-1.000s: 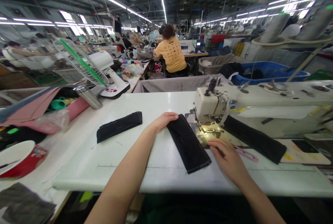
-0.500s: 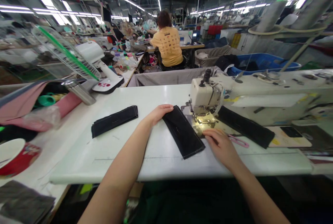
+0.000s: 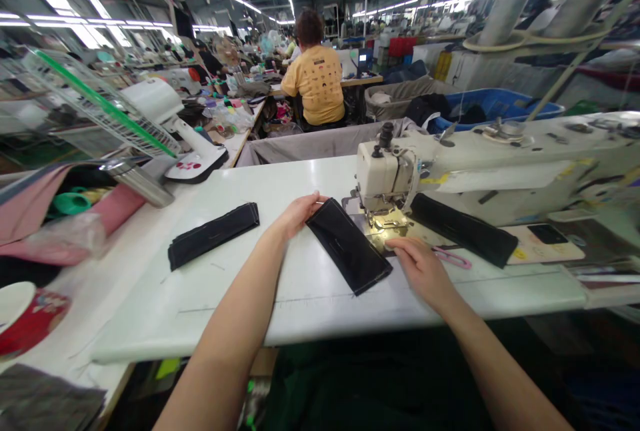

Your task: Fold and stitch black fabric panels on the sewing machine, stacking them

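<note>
Both hands flat on a black fabric strip at the sewing machine.

Black fabric strip [image 3: 349,254] lies diagonally on the white table [image 3: 310,297], far end just left of the needle area of the sewing machine [image 3: 390,177]. Left hand [image 3: 299,212]: fingers curled over the strip's far corner, touching it. Right hand [image 3: 423,271]: open, palm down, fingertips at the strip's right edge by the lit needle plate; no closed grasp seen. Pink scissors [image 3: 453,258] just right of that hand. Second black strip [image 3: 463,229] under the machine arm; a third [image 3: 214,235] lies apart, to the left.
</note>
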Demonstrator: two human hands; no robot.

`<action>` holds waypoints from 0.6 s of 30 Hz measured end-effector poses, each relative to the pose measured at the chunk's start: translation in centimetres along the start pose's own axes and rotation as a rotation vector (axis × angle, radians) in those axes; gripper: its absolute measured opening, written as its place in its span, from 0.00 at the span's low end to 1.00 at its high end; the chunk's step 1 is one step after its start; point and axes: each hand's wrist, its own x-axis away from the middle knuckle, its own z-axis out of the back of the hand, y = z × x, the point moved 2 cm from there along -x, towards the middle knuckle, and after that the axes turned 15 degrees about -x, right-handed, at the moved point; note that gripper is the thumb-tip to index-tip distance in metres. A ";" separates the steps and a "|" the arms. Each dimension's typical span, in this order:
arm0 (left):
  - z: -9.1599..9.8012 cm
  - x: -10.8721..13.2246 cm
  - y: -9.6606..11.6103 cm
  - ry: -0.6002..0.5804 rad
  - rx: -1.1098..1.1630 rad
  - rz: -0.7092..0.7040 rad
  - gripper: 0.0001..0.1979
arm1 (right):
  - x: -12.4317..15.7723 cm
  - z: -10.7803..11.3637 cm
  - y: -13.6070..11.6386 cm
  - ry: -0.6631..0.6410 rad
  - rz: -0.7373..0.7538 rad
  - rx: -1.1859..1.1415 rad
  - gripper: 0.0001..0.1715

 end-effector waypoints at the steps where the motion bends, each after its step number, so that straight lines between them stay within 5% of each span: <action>1: 0.0 0.0 0.0 -0.003 0.003 0.015 0.23 | 0.0 0.0 0.1 0.005 -0.011 -0.004 0.15; 18: -0.1 0.3 0.4 -0.009 -0.070 -0.070 0.16 | -0.3 0.1 -0.1 0.013 -0.028 -0.012 0.16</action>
